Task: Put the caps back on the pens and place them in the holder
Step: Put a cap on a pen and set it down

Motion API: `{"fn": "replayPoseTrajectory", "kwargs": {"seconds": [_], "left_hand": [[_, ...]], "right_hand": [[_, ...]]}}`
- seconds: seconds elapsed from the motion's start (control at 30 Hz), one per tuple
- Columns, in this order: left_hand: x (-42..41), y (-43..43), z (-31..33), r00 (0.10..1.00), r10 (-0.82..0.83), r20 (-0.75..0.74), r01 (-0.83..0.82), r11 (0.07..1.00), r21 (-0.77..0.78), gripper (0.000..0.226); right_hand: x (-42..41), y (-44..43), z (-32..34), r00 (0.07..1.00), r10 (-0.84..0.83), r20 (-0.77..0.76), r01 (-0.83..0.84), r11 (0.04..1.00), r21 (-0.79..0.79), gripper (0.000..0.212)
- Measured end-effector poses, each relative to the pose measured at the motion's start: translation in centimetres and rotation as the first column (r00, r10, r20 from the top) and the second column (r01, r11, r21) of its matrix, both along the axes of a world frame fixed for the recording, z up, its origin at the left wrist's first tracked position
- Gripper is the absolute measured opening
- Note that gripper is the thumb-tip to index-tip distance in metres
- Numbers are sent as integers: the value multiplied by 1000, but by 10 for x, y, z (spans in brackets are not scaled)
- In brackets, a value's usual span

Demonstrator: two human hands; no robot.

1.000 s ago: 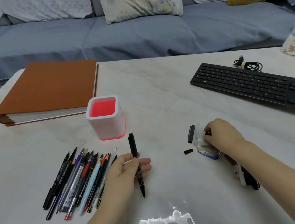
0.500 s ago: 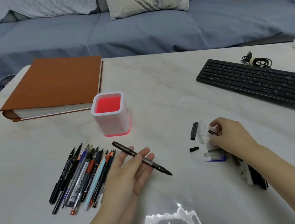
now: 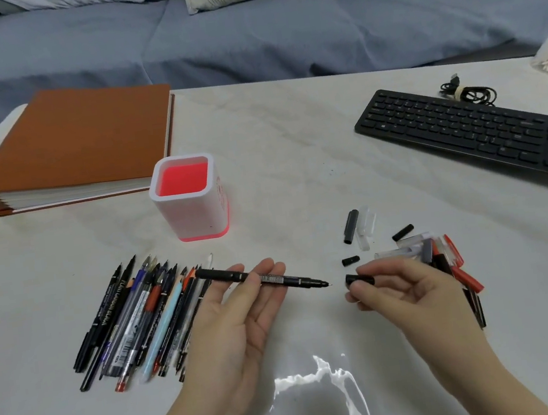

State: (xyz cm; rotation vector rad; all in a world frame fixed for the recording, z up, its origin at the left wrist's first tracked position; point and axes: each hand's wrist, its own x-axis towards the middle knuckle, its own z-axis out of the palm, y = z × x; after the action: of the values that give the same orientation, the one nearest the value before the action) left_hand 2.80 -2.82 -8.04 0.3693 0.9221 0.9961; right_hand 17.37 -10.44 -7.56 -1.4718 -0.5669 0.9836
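The left hand [image 3: 238,322] is palm up over the table [image 3: 295,170], with the arm coming in from 6 o'clock. Its fingers are almost straight and point to 12 o'clock. A black pen [image 3: 291,278] lies across those fingers, near their tips. I cannot tell if a finger presses down on it. The pen has no cap on, and its thin tip points to 3 o'clock.

The right hand [image 3: 410,290] is at 3 o'clock from the left hand, with the palm turned up too. Its arm comes in from 5 o'clock. The thumb and bent fingers pinch a small black cap [image 3: 361,279]. The cap lies flat, in line with the pen. It is near the pen tip, but they do not touch.

The pink and white holder [image 3: 194,217] stands upright at 12 o'clock from the left hand. A pile of pens [image 3: 141,320] lies on the table at 9 o'clock from that hand, just beside it. More loose caps [image 3: 426,250] lie from 11 to 2 o'clock of the right hand.

A black keyboard [image 3: 470,135] is at 1 o'clock from the right hand, well apart. A brown book [image 3: 78,141] lies at 10 o'clock from the holder.
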Motion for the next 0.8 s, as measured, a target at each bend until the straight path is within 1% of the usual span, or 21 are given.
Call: {"fn": "replayPoseTrajectory", "kwargs": {"seconds": [0.2, 0.37, 0.53, 0.67, 0.8], "left_hand": [[1, -5, 4, 999, 4, -31, -2, 998, 57, 14], [3, -18, 10, 997, -38, -69, 50, 983, 176, 13], [3, -22, 13, 993, -48, -108, 76, 960, 268, 21], [5, -25, 11, 994, -58, -96, 82, 959, 271, 21], [4, -27, 5, 987, -64, -145, 102, 956, 275, 22]], "right_hand": [[-9, -2, 7, 998, 44, 47, -45, 999, 29, 24], [-11, -2, 8, 993, 36, 116, -41, 998, 43, 28], [-9, -5, 7, 973, 80, 216, -92, 995, 46, 34], [-8, -7, 5, 974, 89, 207, -106, 992, 70, 36], [-7, -9, 2, 982, 125, 141, -135, 989, 63, 34]]}}
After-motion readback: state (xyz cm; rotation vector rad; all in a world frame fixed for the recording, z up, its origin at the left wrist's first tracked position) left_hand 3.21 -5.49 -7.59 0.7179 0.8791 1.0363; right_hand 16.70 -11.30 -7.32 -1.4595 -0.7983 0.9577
